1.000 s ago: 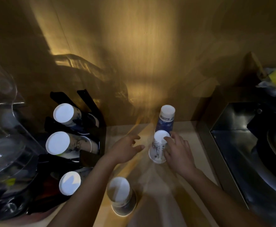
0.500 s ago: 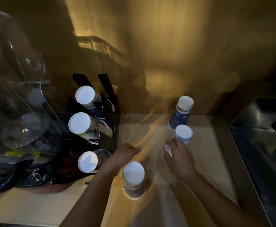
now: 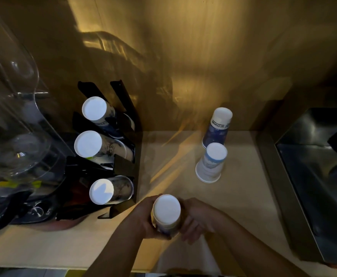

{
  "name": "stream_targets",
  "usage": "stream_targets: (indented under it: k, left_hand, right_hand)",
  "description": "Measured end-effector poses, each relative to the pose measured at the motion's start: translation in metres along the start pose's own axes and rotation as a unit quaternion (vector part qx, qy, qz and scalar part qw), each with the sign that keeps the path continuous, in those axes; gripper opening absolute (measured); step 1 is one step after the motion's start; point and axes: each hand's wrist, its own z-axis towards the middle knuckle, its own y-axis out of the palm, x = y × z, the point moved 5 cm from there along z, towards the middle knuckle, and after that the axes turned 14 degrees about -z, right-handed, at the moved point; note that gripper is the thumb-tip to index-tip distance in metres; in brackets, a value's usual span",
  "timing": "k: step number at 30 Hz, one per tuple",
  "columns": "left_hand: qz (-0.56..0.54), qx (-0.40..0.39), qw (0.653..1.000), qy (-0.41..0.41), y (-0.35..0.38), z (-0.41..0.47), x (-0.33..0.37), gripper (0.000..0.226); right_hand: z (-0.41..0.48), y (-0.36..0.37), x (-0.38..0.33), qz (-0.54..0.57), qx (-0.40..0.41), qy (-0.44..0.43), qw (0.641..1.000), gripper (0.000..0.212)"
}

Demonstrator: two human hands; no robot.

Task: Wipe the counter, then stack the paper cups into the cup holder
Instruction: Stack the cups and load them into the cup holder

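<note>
Held cup: upturned, base up, at 6 o'clock in the view, low over the counter (touching or lifted, cannot tell).
Left hand: fingers curled round the cup's 9 o'clock side.
Right hand: wrapped against its 3 o'clock side.
Cup holder: black, toward 10 o'clock from the hands; three slots, each showing cups with the base outward.
Loose cups: white cup and blue cup, upturned, toward 1 o'clock, just beside each other.
Handling: probably very light thin paper that dents under a squeeze; best held gently near the stiffer base, then slid rim-first into a slot.
</note>
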Motion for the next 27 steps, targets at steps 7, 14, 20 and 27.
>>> stream_targets:
  k: [7, 14, 20, 27]
  left_hand:
    - [-0.035, -0.091, 0.995, 0.037, 0.029, -0.007, 0.004, 0.051]
    - [0.118, -0.21, 0.949, 0.202, 0.055, -0.036, 0.029, 0.073]
    - [0.169, -0.211, 0.889, 0.37, 0.081, -0.059, 0.05, 0.077]
    - [0.237, -0.097, 0.797, 0.547, 0.108, -0.093, 0.065, 0.088]
  right_hand:
    - [-0.016, -0.021, -0.015, 0.082, 0.063, -0.141, 0.985, 0.055]
    - [-0.032, -0.05, -0.023, 0.152, 0.035, -0.317, 0.935, 0.067]
    - [-0.059, -0.068, -0.041, 0.128, 0.089, -0.406, 0.901, 0.072]
    - [-0.094, -0.086, -0.06, 0.044, 0.205, -0.43, 0.878, 0.067]
